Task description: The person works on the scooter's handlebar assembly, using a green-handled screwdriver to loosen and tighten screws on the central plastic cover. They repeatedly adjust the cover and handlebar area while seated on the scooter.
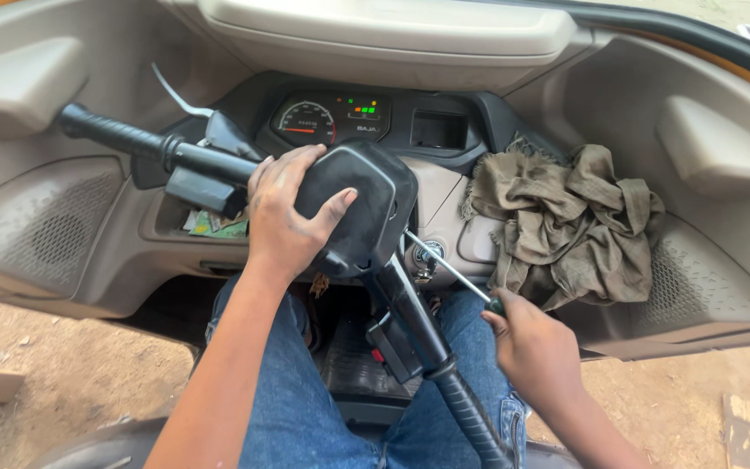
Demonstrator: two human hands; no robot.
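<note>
My left hand [286, 213] grips the black plastic centre cover [366, 195] of a vehicle's handlebar, fingers over its top, thumb on its face. The handlebar [132, 143] runs from a black grip at upper left down to a second grip [470, 412] at lower right, turned steeply. My right hand [531, 347] holds a screwdriver [449, 269] by its dark handle. Its metal shaft points up-left, with the tip under the cover's right edge near the keyhole.
A crumpled olive-brown rag [575, 221] lies on the grey dashboard [722, 287] at right. An instrument cluster [332, 120] with lit green lamps sits behind the cover. Papers lie in a dash pocket [210, 226]. My blue-jeaned legs [305, 408] are below; dirt ground shows at both sides.
</note>
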